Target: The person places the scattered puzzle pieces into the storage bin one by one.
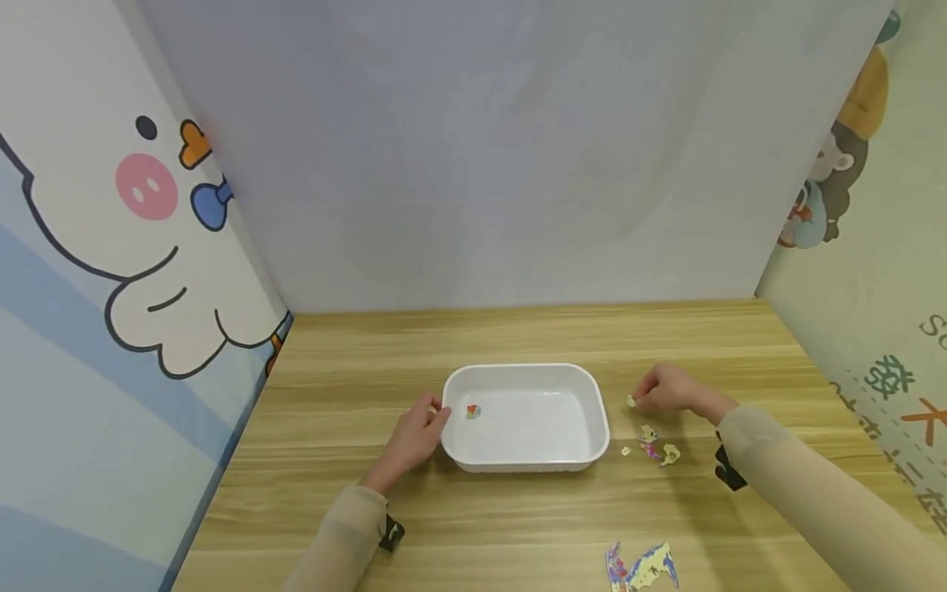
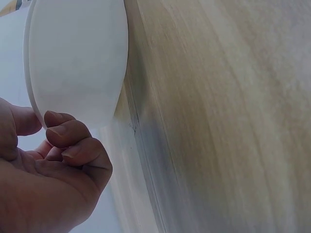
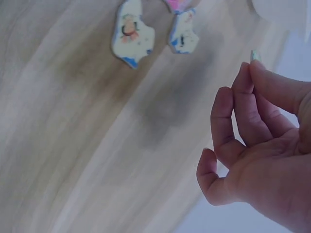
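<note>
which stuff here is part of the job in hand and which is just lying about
Likely part of the job:
white tray
small pinched piece
printed piece in the tray
loose pieces beside the tray
larger pieces nearer the wearer, probably

Just around, apparently:
left cartoon-print covering
pale backdrop
right printed covering

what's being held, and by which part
Left hand grips the white tray by its left rim; right hand pinches a small puzzle piece by one end.

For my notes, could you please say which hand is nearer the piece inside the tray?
Left: the left hand holds the tray at the end where the piece lies; the right hand is beyond the opposite end.
</note>
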